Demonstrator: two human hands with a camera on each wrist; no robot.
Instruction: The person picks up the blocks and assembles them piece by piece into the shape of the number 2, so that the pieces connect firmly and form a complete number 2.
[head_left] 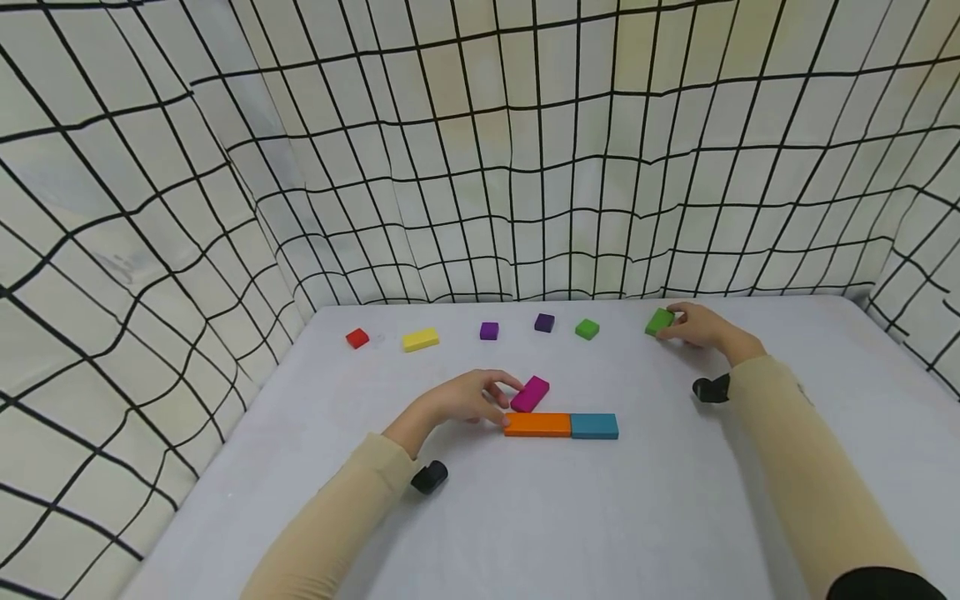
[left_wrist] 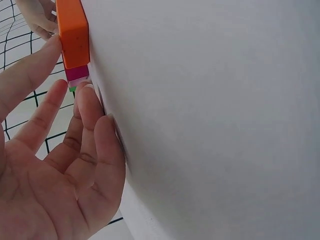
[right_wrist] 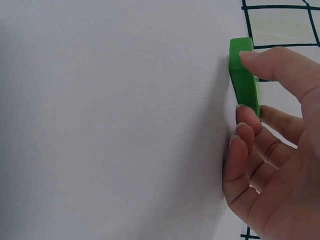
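An orange block (head_left: 537, 425) and a blue block (head_left: 594, 426) lie end to end in a row on the white table. Behind the orange one, a magenta block (head_left: 531, 394) sits at a slant. My left hand (head_left: 468, 398) is at the left end of these; in the left wrist view the thumb tip touches the orange block (left_wrist: 74, 37), and the index fingertip is close to the magenta block (left_wrist: 76, 73). Far to the right, my right hand (head_left: 701, 327) pinches a green block (head_left: 659, 322) between thumb and fingers near the table's back edge.
Along the back of the table lie a red block (head_left: 357, 337), a yellow block (head_left: 421, 339), a purple block (head_left: 489, 331), a dark purple block (head_left: 544, 322) and another green block (head_left: 587, 329). A black grid net (head_left: 513, 170) hangs behind and at the sides.
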